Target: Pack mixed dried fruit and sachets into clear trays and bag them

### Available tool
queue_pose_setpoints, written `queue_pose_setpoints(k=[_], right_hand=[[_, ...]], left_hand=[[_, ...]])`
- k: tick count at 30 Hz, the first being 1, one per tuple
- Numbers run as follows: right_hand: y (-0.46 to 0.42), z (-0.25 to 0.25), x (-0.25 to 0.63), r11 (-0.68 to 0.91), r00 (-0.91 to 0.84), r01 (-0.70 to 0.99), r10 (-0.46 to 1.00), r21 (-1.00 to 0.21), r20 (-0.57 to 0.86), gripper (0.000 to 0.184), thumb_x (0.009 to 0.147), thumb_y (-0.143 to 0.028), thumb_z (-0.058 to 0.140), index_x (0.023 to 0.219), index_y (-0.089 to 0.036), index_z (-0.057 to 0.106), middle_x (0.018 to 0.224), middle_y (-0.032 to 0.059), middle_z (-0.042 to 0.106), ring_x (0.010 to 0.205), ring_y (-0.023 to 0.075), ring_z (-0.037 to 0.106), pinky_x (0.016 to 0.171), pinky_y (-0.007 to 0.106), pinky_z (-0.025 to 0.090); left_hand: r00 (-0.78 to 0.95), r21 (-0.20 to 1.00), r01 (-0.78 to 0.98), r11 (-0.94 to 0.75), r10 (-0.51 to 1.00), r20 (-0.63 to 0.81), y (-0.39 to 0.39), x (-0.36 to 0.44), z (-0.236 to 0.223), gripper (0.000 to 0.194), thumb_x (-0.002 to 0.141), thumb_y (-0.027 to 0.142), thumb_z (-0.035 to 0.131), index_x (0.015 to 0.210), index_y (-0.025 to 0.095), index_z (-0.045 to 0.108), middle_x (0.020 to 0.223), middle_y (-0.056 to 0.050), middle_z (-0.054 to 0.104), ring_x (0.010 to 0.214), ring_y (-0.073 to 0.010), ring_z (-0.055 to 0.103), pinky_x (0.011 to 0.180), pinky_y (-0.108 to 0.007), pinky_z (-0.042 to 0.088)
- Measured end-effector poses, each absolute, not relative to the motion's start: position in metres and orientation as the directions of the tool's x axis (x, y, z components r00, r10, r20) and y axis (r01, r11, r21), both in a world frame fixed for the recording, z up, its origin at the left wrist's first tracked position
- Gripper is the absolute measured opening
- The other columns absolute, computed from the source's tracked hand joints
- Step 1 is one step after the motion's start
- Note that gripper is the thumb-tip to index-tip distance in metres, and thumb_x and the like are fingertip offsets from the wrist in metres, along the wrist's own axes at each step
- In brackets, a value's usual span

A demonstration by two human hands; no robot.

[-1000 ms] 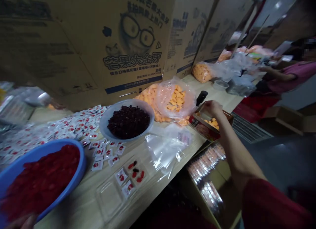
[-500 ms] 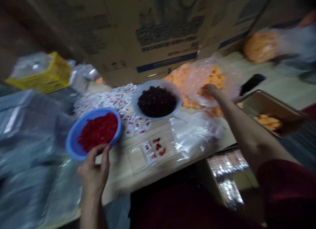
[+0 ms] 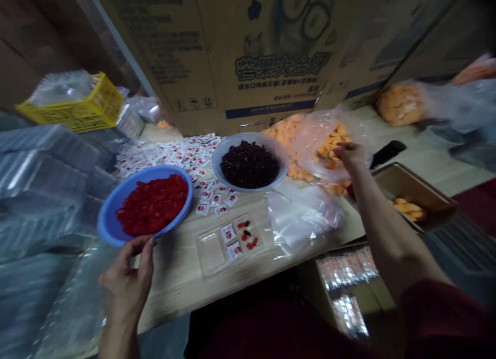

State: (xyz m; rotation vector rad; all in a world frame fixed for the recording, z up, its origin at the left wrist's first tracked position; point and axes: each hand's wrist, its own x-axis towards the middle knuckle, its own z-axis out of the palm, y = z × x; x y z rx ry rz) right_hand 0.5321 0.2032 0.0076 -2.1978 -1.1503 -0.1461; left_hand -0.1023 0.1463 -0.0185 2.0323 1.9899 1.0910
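The bag (image 3: pixel 308 137) gaped, giving the right hand (image 3: pixel 351 155) access to orange pieces (image 3: pixel 334 138), with the left hand (image 3: pixel 126 271) beside the blue bowl (image 3: pixel 108 222), either grip's closure impossible to tell.

- blue basin (image 3: pixel 108 222), red pieces (image 3: pixel 155 204)
- whitish bowl (image 3: pixel 284 164), near-black pieces (image 3: pixel 250 164)
- orange pieces (image 3: pixel 330 143)
- red-printed white sachets (image 3: pixel 166 156)
- yellow crate (image 3: pixel 87 116)
- blue-striped brown carton (image 3: pixel 220 49)
- brown box (image 3: pixel 413 181)
- maroon sleeve (image 3: pixel 437 317)

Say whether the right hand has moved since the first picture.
Yes, leftward: the right hand was right of the black handle and is now left of it.
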Motion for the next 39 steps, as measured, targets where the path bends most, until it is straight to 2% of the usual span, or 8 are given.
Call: queue_pose_setpoints(k=[5,8,10,14,19,25,33,39], right_hand=[[0.154,0.034,0.478,-0.170,0.618,0.624,0.704,-0.763,0.349,0.038,0.092,-0.017,0.061,0.125,0.002,0.062,0.093,0.0188,0.072,0.068,0.0119,0.063,0.065,0.028,0.049],[0.132,0.016,0.378,0.139,0.432,0.369,0.850,-0.919,0.301,0.037,0.084,-0.030,0.073,0.117,-0.014,0.069,0.098,0.0115,0.073,0.078,0.0167,0.067,0.074,0.033,0.055],[0.122,-0.004,0.296,0.173,0.238,0.251,0.943,-0.952,0.234,0.031,0.083,-0.034,0.075,0.110,-0.020,0.071,0.093,0.0065,0.073,0.078,0.0186,0.068,0.074,0.035,0.057],[0.111,-0.052,0.157,0.355,-0.106,0.243,0.935,-0.903,0.339,0.014,0.095,-0.025,0.060,0.103,-0.024,0.071,0.097,0.0062,0.070,0.091,0.0208,0.067,0.079,0.036,0.058],[0.104,-0.098,0.108,0.637,-0.513,0.363,0.746,-0.680,0.425,0.035,0.098,-0.008,0.042,0.117,-0.025,0.066,0.109,0.0097,0.066,0.107,0.0232,0.062,0.090,0.041,0.056],[0.090,-0.095,0.139,0.524,-0.413,0.399,0.835,-0.753,0.363,0.037,0.097,-0.018,0.056,0.133,-0.029,0.057,0.132,0.0114,0.057,0.126,0.0261,0.055,0.103,0.047,0.051],[0.075,-0.095,0.146,0.459,-0.342,0.467,0.882,-0.756,0.325,0.024,0.097,-0.015,0.052,0.113,-0.026,0.067,0.115,0.0097,0.065,0.110,0.0270,0.061,0.095,0.048,0.054],[0.064,-0.090,0.144,0.418,-0.343,0.436,0.896,-0.797,0.282,0.022,0.099,-0.017,0.049,0.110,-0.027,0.066,0.110,0.0087,0.064,0.105,0.0270,0.060,0.091,0.048,0.054]], left_hand=[[-0.062,0.599,0.766,-0.236,0.899,0.433,0.138,-0.077,-0.017,0.022,0.091,0.040,0.062,0.100,0.022,0.070,0.088,-0.001,0.073,0.077,-0.0176,0.067,0.075,-0.028,0.049],[-0.003,0.664,0.679,-0.313,0.903,0.430,0.131,-0.056,-0.004,0.018,0.093,0.035,0.060,0.097,0.020,0.070,0.087,-0.001,0.073,0.082,-0.0166,0.067,0.083,-0.028,0.049],[0.005,0.690,0.658,-0.303,0.917,0.398,0.129,-0.050,0.001,0.018,0.094,0.034,0.058,0.097,0.020,0.069,0.088,-0.002,0.072,0.084,-0.0164,0.067,0.085,-0.028,0.049],[-0.037,0.756,0.618,-0.215,0.953,0.300,0.118,-0.058,-0.002,0.020,0.096,0.035,0.055,0.096,0.020,0.068,0.087,-0.002,0.071,0.083,-0.0165,0.065,0.082,-0.027,0.049],[-0.029,0.823,0.553,-0.128,0.985,0.172,0.098,-0.073,-0.019,0.018,0.096,0.034,0.054,0.096,0.020,0.066,0.086,-0.002,0.070,0.081,-0.0156,0.064,0.079,-0.026,0.048],[0.082,0.802,0.580,-0.146,0.989,0.121,0.096,-0.074,-0.038,0.018,0.098,0.031,0.051,0.098,0.021,0.066,0.095,-0.004,0.070,0.091,-0.0192,0.064,0.085,-0.031,0.049],[0.490,0.528,0.710,-0.466,0.865,0.104,0.109,-0.054,-0.048,0.042,0.091,0.013,0.054,0.131,0.024,0.057,0.131,-0.010,0.059,0.119,-0.0267,0.049,0.098,-0.043,0.043],[0.561,0.424,0.741,-0.521,0.827,0.038,0.110,-0.040,-0.049,0.019,0.091,0.018,0.058,0.108,0.021,0.065,0.116,-0.011,0.067,0.111,-0.0285,0.054,0.092,-0.044,0.041]])
